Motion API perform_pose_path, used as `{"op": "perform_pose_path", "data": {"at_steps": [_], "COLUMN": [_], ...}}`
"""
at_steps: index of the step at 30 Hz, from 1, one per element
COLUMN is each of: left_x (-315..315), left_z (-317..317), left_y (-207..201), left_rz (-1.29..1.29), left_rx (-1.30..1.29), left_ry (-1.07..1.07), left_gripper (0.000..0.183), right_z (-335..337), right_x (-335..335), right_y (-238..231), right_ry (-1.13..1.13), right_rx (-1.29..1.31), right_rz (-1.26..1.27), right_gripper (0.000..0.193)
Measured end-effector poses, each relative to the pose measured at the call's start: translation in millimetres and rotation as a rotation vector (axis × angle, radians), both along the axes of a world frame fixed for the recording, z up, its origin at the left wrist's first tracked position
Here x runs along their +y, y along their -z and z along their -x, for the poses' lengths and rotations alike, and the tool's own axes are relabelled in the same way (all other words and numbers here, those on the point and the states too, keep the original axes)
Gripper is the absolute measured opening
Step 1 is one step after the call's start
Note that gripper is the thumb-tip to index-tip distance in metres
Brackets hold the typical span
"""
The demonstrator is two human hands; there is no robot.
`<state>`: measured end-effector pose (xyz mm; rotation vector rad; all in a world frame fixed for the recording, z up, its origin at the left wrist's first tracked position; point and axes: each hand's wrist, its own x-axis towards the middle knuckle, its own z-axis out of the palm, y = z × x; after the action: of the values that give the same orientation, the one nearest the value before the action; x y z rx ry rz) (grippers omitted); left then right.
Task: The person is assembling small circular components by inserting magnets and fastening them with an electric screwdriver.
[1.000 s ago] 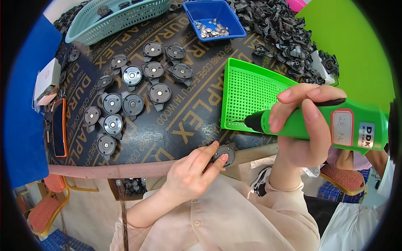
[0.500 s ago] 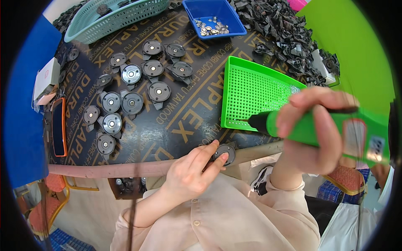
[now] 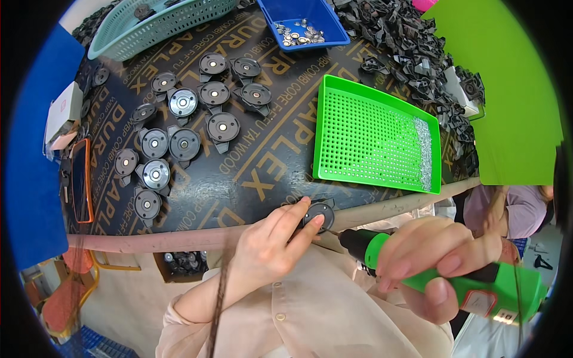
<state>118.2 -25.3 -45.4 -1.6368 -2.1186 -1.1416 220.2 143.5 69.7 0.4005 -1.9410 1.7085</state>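
Pinching black disc part [image 3: 319, 213], left grip [image 3: 268, 244]

Landmark: green tray [image 3: 358, 128] on dark printed board [image 3: 262, 173], perforated, with a strip of small silvery screws [image 3: 425, 156] along its right wall. Left of tray: about a dozen round black discs [image 3: 179, 134] with metal centres, laid flat in loose rows. Above tray, toward the far edge: blue bin [image 3: 310, 27] of small metal parts. Far above-left of tray: teal basket [image 3: 161, 24]. Above-right of tray: heap of black plastic parts [image 3: 406, 42]. Far left of tray, at the board's edge: orange-framed phone [image 3: 80, 179], and above it a small white box [image 3: 62, 113]. Right of tray: bright green sheet [image 3: 507, 89].
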Motion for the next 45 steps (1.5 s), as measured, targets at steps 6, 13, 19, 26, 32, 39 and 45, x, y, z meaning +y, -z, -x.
{"op": "perform_pose_path", "data": {"at_steps": [6,13,19,26,32,39,45], "left_x": [-4,-32,-170,-149,-154,-135,-43], "left_z": [-2,-7,-11,44,62,32,16], "left_y": [0,-10,-67,-33,-10,-23,-51], "left_rz": [0.01,0.048,0.353,0.167,0.245,-0.243,0.112], "left_rx": [0.081,-0.019,-0.435,-0.254,-0.338,-0.722,-0.813], "left_ry": [-0.021,-0.063,-0.458,-1.072,-1.022,-0.849,-0.219], "left_gripper": [0.039,0.041,0.047,0.031,0.024,0.026,0.029], "right_z": [9,-1,-15,1,25,45,48], "right_x": [-2,7,32,34,44,44,42], "right_y": [-5,-10,-6,-6,1,7,15], "right_ry": [-0.1,-0.088,0.108,0.189,0.317,0.302,0.312], "right_rx": [-0.008,0.202,0.313,0.345,0.322,0.203,0.18], "right_rz": [-0.093,0.164,0.183,0.125,0.224,0.14,0.124], "right_gripper": [0.026,0.03,0.031,0.029,0.026,0.023,0.024]}}
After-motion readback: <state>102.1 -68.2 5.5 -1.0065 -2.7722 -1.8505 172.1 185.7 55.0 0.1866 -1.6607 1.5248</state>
